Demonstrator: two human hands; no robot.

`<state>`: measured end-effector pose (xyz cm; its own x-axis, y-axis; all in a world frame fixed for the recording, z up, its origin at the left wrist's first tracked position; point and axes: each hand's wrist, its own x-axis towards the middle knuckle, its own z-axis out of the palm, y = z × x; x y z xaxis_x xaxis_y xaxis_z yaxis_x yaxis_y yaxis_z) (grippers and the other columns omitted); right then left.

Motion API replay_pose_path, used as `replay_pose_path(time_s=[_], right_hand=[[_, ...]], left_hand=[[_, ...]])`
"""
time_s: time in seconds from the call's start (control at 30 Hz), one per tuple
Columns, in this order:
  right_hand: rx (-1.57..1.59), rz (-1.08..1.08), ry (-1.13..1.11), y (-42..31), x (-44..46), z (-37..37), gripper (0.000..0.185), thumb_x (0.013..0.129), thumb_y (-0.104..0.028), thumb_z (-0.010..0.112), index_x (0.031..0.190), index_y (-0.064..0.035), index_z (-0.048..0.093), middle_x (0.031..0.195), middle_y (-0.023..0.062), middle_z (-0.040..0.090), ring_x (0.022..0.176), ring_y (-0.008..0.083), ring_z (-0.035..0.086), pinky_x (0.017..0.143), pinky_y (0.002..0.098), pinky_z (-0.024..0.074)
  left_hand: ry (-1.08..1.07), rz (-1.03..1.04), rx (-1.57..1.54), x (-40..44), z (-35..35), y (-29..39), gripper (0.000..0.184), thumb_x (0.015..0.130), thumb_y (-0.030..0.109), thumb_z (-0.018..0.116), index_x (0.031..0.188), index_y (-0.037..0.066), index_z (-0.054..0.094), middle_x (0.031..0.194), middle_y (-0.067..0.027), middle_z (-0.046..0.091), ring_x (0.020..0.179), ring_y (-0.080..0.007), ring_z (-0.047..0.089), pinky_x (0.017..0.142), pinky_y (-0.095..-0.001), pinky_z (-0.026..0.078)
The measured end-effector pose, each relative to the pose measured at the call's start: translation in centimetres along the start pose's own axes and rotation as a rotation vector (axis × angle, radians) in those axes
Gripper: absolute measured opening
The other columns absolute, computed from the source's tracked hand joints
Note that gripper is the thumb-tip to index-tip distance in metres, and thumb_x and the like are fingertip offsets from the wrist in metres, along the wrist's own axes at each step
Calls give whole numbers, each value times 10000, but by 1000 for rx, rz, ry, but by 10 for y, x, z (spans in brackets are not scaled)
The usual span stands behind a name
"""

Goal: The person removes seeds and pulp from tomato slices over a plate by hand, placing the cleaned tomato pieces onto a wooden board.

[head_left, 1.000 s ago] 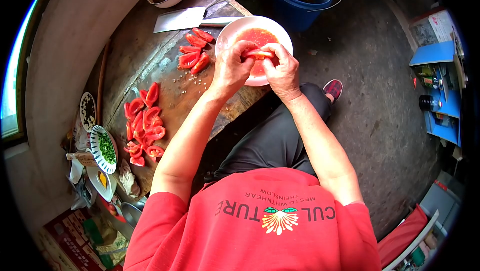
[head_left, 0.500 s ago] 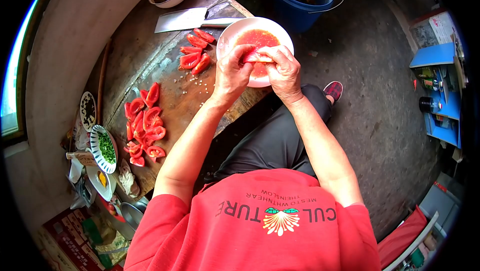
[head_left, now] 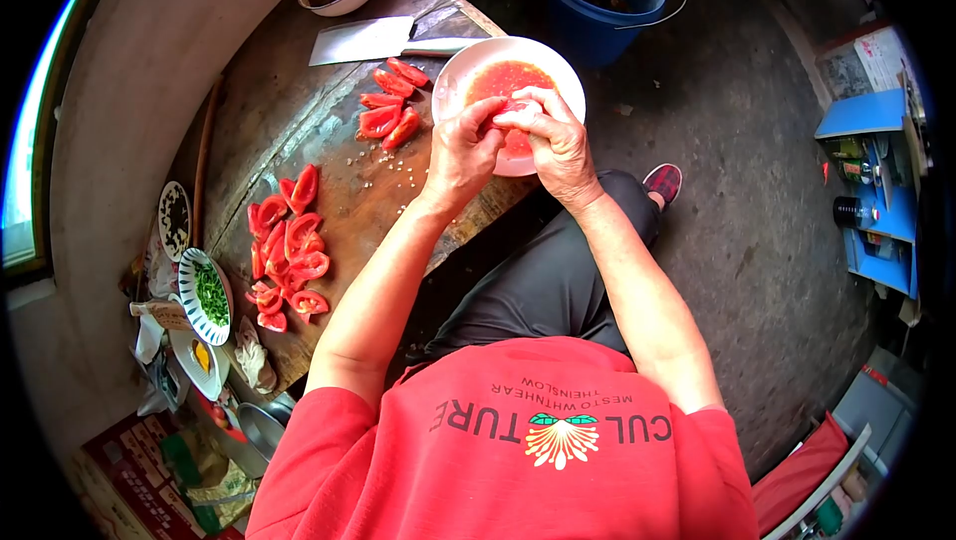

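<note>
Wet tomato piece could slip from a two-handed pinch

Slick juice or uneven pressure could make the tomato piece (head_left: 490,123) shoot free or squirt past the rim. Left hand (head_left: 460,154) and right hand (head_left: 563,154) are nearly closed, bent fingers and thumbs gripping it over the white plate (head_left: 450,82) of red pulp (head_left: 513,74). Beside that lie wedges (head_left: 379,121) and a cleaver (head_left: 360,40); farther off, more slices (head_left: 302,234).

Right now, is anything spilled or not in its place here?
Small pale bits lie scattered on the brown wooden table beside the red tomato wedges, like spilled seeds. Also, the round white plate seems to reach past the table's edge.
</note>
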<state>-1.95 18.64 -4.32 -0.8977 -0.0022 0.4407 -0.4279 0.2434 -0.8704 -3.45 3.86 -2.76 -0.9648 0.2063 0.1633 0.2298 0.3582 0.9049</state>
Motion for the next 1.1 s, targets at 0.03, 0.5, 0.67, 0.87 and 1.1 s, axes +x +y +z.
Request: replay_pose_path(time_s=[0.03, 0.5, 0.67, 0.87, 1.1], right_hand=[[29, 27, 16, 0, 0, 0, 267, 762, 88, 583, 917, -82, 716, 1089, 122, 587, 1028, 251, 591, 891, 311, 466], [37, 214, 149, -5, 2, 0, 155, 854, -14, 569, 979, -31, 660, 922, 120, 688, 857, 237, 677, 767, 316, 534], [-45, 193, 146, -1, 2, 1, 149, 861, -58, 585, 981, -28, 667, 909, 131, 693, 837, 250, 682, 744, 324, 538], [74, 302, 23, -2, 2, -2, 152, 843, -99, 637, 968, -17, 667, 866, 134, 695, 794, 208, 681, 717, 303, 533], [10, 391, -203, -8, 17, -15, 159, 807, -117, 679, 927, -14, 660, 829, 119, 692, 761, 186, 671, 710, 288, 527]], left_hand=[[-25, -22, -14, 1, 0, 0, 311, 820, -17, 597, 1130, -7, 617, 883, -89, 688, 803, -130, 657, 742, -263, 528], [-185, -507, -539, 15, -15, 16, 223, 916, 181, 589, 967, -30, 639, 713, -69, 641, 555, -111, 587, 536, -219, 488], [-232, -483, -406, 13, -16, 18, 236, 931, 203, 569, 949, -22, 638, 728, -67, 645, 577, -109, 594, 543, -226, 490], [-282, -417, -207, 13, -21, 24, 252, 948, 209, 543, 961, -25, 635, 730, -51, 639, 594, -86, 579, 555, -230, 480], [-308, -305, 15, 12, -25, 32, 255, 952, 185, 531, 1006, -42, 635, 737, -53, 646, 619, -85, 579, 579, -239, 481]])
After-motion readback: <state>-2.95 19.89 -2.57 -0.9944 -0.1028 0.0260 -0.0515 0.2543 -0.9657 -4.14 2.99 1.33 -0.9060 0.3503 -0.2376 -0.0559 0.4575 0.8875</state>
